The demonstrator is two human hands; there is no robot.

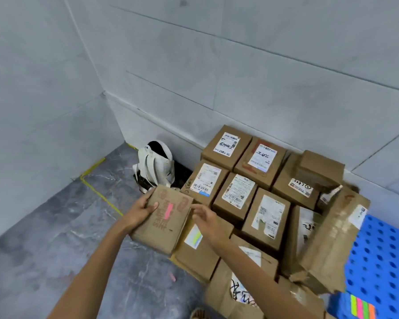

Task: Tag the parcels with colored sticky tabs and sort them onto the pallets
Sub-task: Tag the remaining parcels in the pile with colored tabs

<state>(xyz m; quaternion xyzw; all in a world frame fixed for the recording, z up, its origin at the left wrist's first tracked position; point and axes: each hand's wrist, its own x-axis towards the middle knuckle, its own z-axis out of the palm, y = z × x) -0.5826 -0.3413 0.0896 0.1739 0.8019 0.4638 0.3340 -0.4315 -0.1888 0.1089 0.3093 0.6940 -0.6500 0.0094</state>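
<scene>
Left hand (140,211) holding a brown box (162,221) with a pink tab (168,210), right hand (205,221) loose and free beside it, more boxes (237,192) by the wall.

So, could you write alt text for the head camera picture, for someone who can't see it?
A person's left hand grips a cardboard parcel bearing a pink tab; the open right hand is beside it, over other parcels.

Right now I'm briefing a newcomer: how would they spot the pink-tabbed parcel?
Find the cardboard parcels stacked against the wall beside the blue pallet. At their left edge, the left hand holds a flat parcel. It alone bears a pink tab; the next parcel shows yellow.
</scene>
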